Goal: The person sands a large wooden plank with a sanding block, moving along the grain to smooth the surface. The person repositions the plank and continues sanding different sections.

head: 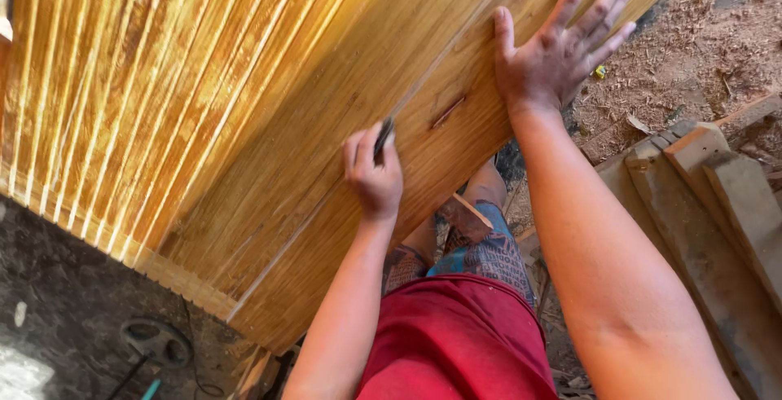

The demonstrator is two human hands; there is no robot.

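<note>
Head view: two hands (373, 173) (554, 54); one panel (244, 107)

The person wears a red shirt (460, 339), plain and without print, with fine pale dust on the cloth. Below it there are patterned shorts (489, 257) in blue, grey and brown-red, with small figures in the weave. Both arms are bare, without sleeves. The left hand (373, 173) and the right hand (554, 54) have no gloves, rings or watch.
</note>
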